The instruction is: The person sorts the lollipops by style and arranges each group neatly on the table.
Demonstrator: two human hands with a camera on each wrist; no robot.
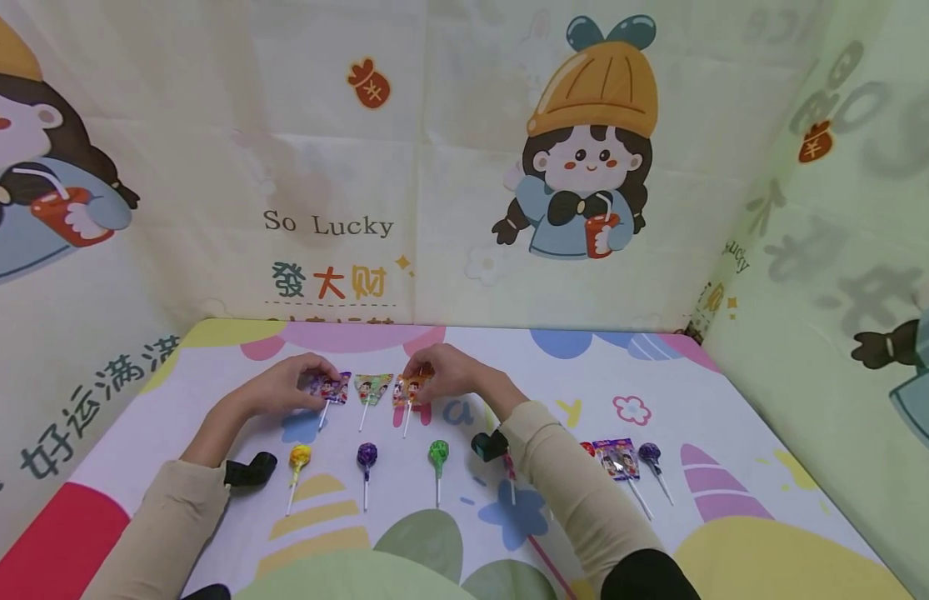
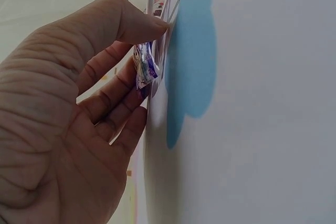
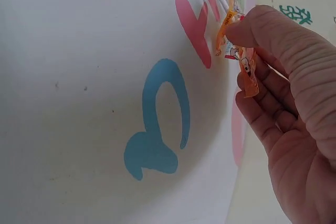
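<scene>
At the back of the table, my left hand (image 1: 290, 385) holds the edge of a purple-wrapped lollipop (image 1: 338, 388) between thumb and fingers. My right hand (image 1: 451, 372) pinches an orange-wrapped lollipop (image 1: 406, 393) by its wrapper; the right wrist view shows the orange wrapper (image 3: 249, 80) under the thumb. Between the hands lies a green-wrapped lollipop (image 1: 372, 388). All three sticks point toward me. In the left wrist view, crinkled purple wrapper (image 2: 146, 69) shows below the thumb.
Nearer me, a row holds yellow (image 1: 300, 456), purple (image 1: 367, 455) and green (image 1: 438, 452) lollipops, plus a pinkish one (image 1: 511, 471) partly behind my right sleeve. At right lie another purple-wrapped lollipop (image 1: 617, 458), a dark purple one (image 1: 650, 453) and a red one (image 1: 587, 448).
</scene>
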